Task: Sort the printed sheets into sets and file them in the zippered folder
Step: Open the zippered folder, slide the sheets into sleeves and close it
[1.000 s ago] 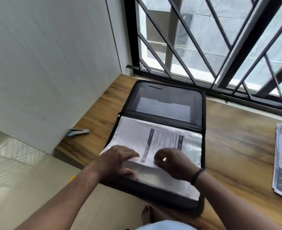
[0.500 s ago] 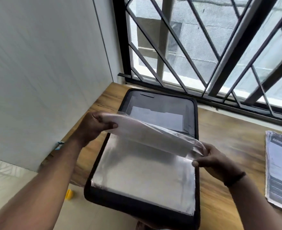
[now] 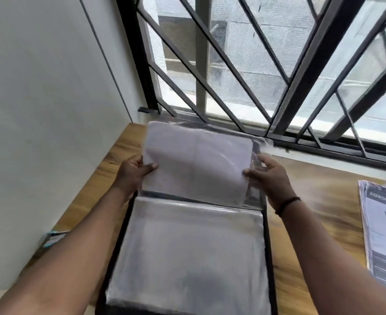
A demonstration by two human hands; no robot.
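Note:
The black zippered folder (image 3: 269,246) lies open on the wooden table (image 3: 305,223), with clear plastic sleeves (image 3: 187,251) covering its near half. A filled plastic sleeve (image 3: 196,164), showing the blank white back of its sheets, is turned up and over toward the window. My left hand (image 3: 133,172) pinches its left edge, thumb on top. My right hand (image 3: 269,176) holds its right edge with the fingers curled round it. A stack of printed sheets (image 3: 385,235) lies at the right edge of the table.
A grey wall runs along the left side of the table. A barred window (image 3: 278,76) stands right behind the folder. A small blue stapler (image 3: 51,239) lies near the table's left edge, partly behind my left forearm.
The sleeve that lay flat with printed text up has been lifted by both hands and flipped over toward the window. The view has moved closer to the folder.

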